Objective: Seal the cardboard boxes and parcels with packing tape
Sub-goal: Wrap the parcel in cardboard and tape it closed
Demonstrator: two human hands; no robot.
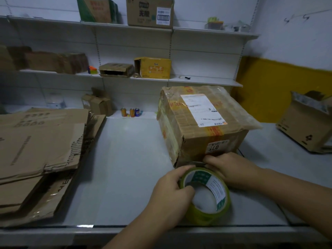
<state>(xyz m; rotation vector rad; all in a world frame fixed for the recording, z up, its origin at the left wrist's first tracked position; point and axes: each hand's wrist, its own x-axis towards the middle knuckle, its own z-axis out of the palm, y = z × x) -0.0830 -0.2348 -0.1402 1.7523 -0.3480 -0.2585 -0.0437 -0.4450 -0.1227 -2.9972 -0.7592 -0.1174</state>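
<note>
Starting tape on the box [195, 146]
Left hand [170, 194] grips the roll [204, 217], right hand [232, 169] pinches its end: press flat before pulling.

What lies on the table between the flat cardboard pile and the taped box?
Head view: bare table between flat cardboard and taped box; cans stand farther back.
</note>
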